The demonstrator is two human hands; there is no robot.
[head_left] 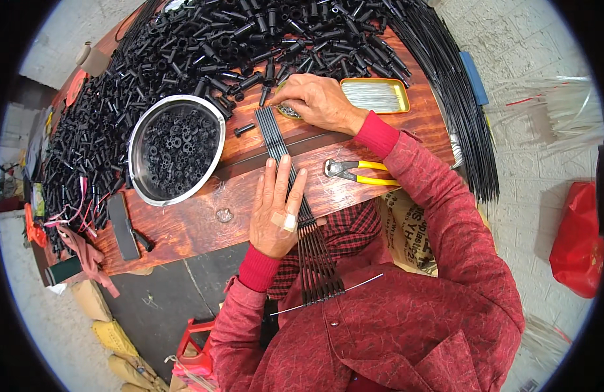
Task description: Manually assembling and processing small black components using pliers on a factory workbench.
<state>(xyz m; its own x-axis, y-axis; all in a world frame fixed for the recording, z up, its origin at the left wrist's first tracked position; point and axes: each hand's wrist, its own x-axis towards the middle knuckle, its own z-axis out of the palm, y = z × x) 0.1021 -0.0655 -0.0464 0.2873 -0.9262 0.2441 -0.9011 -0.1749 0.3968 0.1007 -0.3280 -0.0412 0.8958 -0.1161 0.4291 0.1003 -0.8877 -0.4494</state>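
Observation:
My left hand [274,219] lies flat, fingers stretched out, over a row of thin black rods [269,130]. The rods run side by side from the table down to my lap, where a thin straight metal wire [365,281] crosses their fanned lower ends. Beyond their upper ends, my right hand [320,103] dips thumb and forefinger to a small dish of tiny metal pieces [288,112]. Its fingers are pinched together; what they hold is hidden. End-cutting pincers with yellow handles [357,172] rest on the table right of the rods.
A steel bowl [133,147] of small black rings stands left. Black plastic tubular parts [204,46] are heaped along the back and left. A yellow-rimmed tin [404,98] holds thin wires. Long black rods [439,72] lie at the right. A dark bar [246,162] crosses the wooden table [184,228].

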